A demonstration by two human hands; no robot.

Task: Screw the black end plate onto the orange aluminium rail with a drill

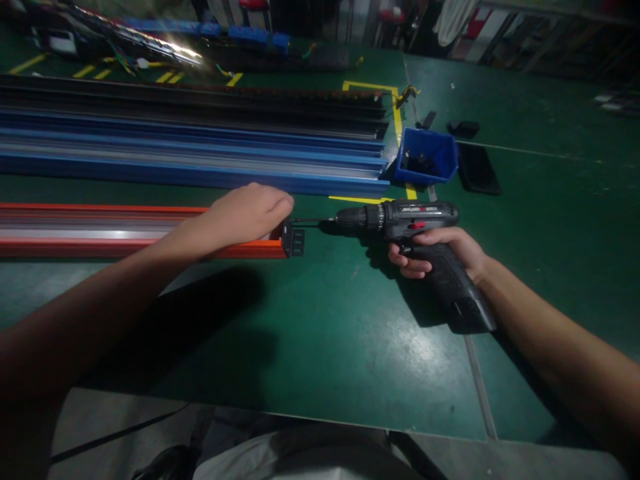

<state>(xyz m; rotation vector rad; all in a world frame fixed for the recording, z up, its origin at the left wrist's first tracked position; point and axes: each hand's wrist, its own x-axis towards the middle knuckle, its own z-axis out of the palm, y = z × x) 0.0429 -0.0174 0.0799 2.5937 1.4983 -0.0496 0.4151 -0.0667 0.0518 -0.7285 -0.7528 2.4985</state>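
My right hand (445, 250) is wrapped round the grip of a black cordless drill (423, 217), which lies level and points left. Its long thin bit (315, 220) reaches to a black end bracket (293, 240) at the right end of an orange channel profile (255, 249). Over that same end, my left hand (255, 212) is closed, with its fingers curled down behind the bracket. What those fingertips hold, if anything, is hidden.
Behind the orange profile lie long blue profiles (200, 157) and black profiles (200, 103). A blue bin (430, 157) with small dark parts stands at their right end, beside a flat black object (479, 167). The green table's front edge (280, 415) runs near my body.
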